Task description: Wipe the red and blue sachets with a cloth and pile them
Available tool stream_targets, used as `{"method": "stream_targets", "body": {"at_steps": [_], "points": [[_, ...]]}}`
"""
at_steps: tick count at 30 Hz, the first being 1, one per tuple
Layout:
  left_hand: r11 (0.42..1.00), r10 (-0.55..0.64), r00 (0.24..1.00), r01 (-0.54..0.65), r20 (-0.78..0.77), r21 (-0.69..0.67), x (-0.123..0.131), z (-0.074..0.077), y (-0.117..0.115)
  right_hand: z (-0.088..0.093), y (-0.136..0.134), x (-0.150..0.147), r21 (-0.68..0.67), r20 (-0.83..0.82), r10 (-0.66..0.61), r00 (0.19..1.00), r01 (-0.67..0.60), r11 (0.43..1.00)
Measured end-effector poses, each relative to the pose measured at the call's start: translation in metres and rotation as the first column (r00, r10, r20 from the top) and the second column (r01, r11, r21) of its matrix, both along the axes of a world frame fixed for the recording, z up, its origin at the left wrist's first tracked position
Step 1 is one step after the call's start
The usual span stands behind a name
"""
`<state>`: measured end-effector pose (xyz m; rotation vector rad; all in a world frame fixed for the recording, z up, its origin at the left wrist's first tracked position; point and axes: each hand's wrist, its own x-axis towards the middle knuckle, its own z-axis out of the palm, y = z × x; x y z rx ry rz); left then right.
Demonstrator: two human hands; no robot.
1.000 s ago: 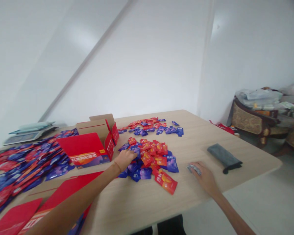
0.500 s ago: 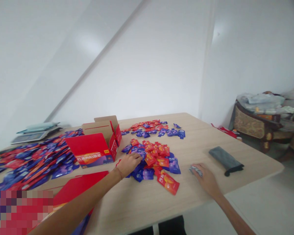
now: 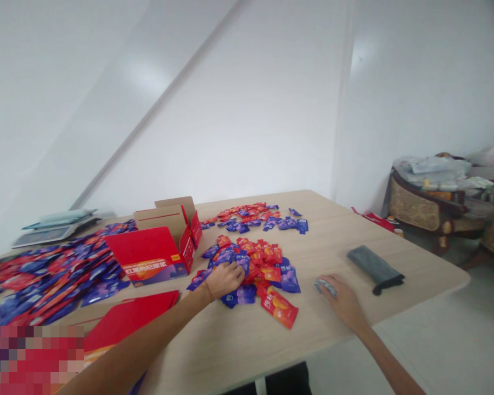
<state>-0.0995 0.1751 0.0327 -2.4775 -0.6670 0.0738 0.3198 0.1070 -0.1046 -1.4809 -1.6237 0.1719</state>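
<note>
Fingers bent, my left hand (image 3: 225,280) is in the near pile of small foil sachets. It is closed on a purple sachet (image 3: 242,260) at its fingertips; the grip itself is partly hidden. Orange-red sachets (image 3: 271,253) lie mixed with purple ones in this pile. One orange-red sachet (image 3: 279,306) lies flat at the pile's near edge. To the right, my right hand (image 3: 342,299) rests on the table, closed around a small crumpled greyish-silver thing (image 3: 324,286), whose kind I cannot make out.
Open red cartons (image 3: 148,255) stand left of the pile, with another red carton (image 3: 132,318) nearer me. A large sachet heap (image 3: 66,269) covers the table's left side. More sachets (image 3: 247,214) lie farther back. A dark grey pouch (image 3: 374,267) lies right of my right hand.
My left hand has closed its fingers and shifted slightly down on the pile, with a purple sachet now at its fingertips. My right hand stays put. The view has turned slightly right.
</note>
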Motion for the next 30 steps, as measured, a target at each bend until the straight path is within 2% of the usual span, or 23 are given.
{"method": "stream_targets", "body": {"at_steps": [7, 13, 16, 18, 19, 21, 23, 25, 27, 30], "points": [[0.991, 0.109, 0.989, -0.116, 0.100, 0.067, 0.010, 0.006, -0.006, 0.000, -0.001, 0.000, -0.015, -0.012, 0.013, 1.000, -0.014, 1.000], [0.991, 0.135, 0.990, -0.135, 0.038, 0.006, 0.022, 0.004, -0.014, 0.003, -0.001, -0.001, -0.021, -0.015, 0.013, 1.000, -0.013, 1.000], [0.980, 0.198, 0.976, -0.197, 0.093, -0.030, 0.026, 0.005, -0.022, 0.004, -0.002, -0.002, -0.019, -0.019, 0.014, 1.000, -0.014, 1.000], [0.972, 0.220, 0.961, -0.201, 0.169, -0.124, 0.028, 0.007, -0.033, 0.003, -0.002, -0.002, -0.019, -0.020, 0.015, 1.000, -0.016, 1.000], [0.968, 0.200, 0.957, -0.158, 0.212, -0.196, 0.029, 0.007, -0.041, 0.003, -0.002, -0.002, -0.018, -0.020, 0.015, 1.000, -0.015, 1.000], [0.933, 0.090, 0.952, 0.022, 0.292, -0.359, 0.027, 0.004, -0.062, 0.002, -0.002, -0.002, -0.016, -0.019, 0.014, 1.000, -0.015, 1.000], [0.838, -0.050, 0.930, 0.237, 0.364, -0.492, 0.021, -0.003, -0.087, 0.001, -0.001, -0.001, -0.014, -0.021, 0.013, 1.000, -0.014, 1.000], [0.741, -0.121, 0.896, 0.368, 0.427, -0.561, 0.011, -0.014, -0.109, 0.000, -0.001, -0.001, -0.010, -0.023, 0.011, 1.000, -0.011, 1.000], [0.710, -0.103, 0.871, 0.402, 0.480, -0.578, -0.002, -0.027, -0.124, 0.000, 0.000, -0.001, -0.007, -0.018, 0.011, 1.000, -0.011, 1.000], [0.722, -0.050, 0.881, 0.357, 0.470, -0.593, -0.020, -0.045, -0.133, 0.000, 0.000, 0.000, -0.007, -0.007, 0.011, 1.000, -0.011, 1.000]]}}
